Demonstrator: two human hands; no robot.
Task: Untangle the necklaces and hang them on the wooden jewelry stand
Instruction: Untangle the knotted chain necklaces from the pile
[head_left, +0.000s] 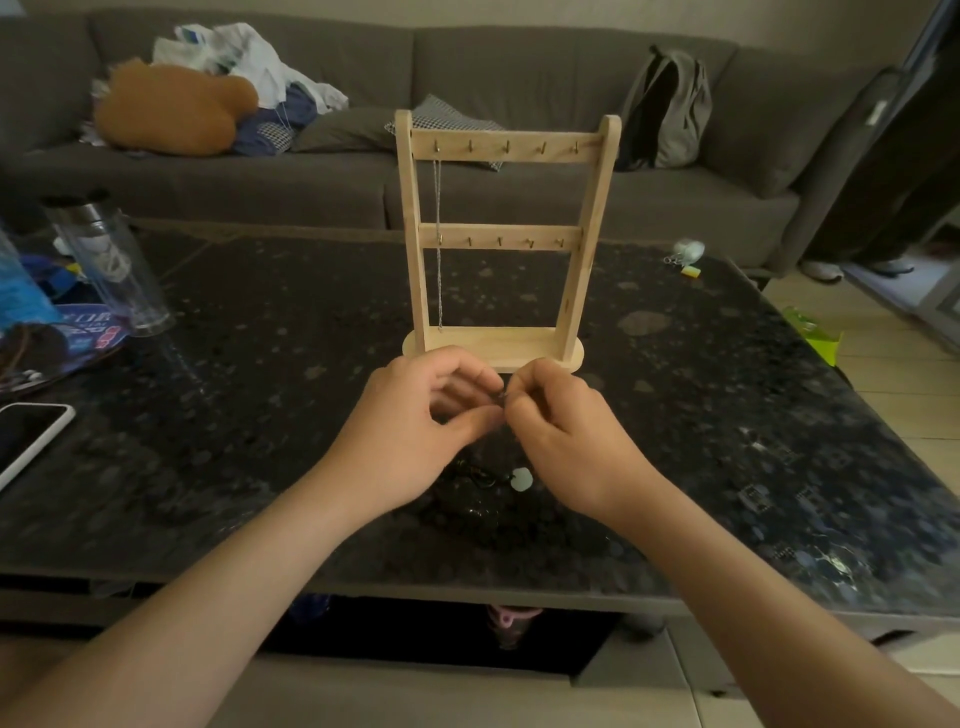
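Note:
A wooden jewelry stand (587, 228) with two hook bars stands upright in the middle of the dark table (260, 364). A thin silver chain (439, 208) hangs from the leftmost hook of its top bar. Just in front of the stand's base, my left hand (415, 421) and my right hand (561, 426) meet fingertip to fingertip and pinch a dark thin necklace cord (501, 397) between them. Below the hands a dark tangle of cord (480, 475) with a pale green pendant (521, 478) lies on the table.
A clear bottle (111, 260) and a blue packet (78, 332) sit at the left, a phone (26, 441) at the left edge. A small keyring item (687, 253) lies far right. A grey sofa (519, 192) with clothes and a backpack stands behind the table.

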